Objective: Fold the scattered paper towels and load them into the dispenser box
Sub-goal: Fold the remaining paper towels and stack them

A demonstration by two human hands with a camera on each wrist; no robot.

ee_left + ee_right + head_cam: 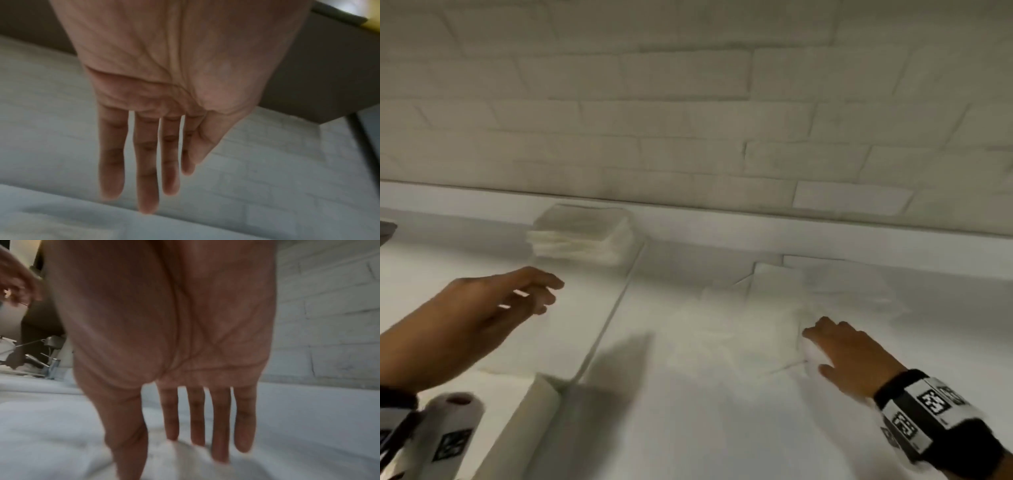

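Two wrist bands with black and white squares [924,411] are seen closest, one on each arm. Loose paper towels [750,329] are spread flat on the white bench [688,428], to the right of the middle. They are white, thin and soft, and some lie over each other, so their edges are hard to tell apart. The right hand [849,353] is laid on them with its fingers [220,426] straight and a little apart. Nothing is pinched; the tips look to be touching the paper.

A neat stack of folded towels [582,233] is seen farther back, by the brick wall [688,102]. The left hand [482,308] is held in the air, well apart from that stack. Its grip is spread and nothing is held in it, as its fingers [112,162] show in the wrist view.

Two sheets could be picked up at once, because they overlap and look alike. A thin sheet could be torn or creased if it is dragged by flat fingers. A crooked fold could be made if only one hand is used.

A rolled-up white thing [530,411] lies at the near left of the bench. The dispenser box cannot be picked out with any certainty.
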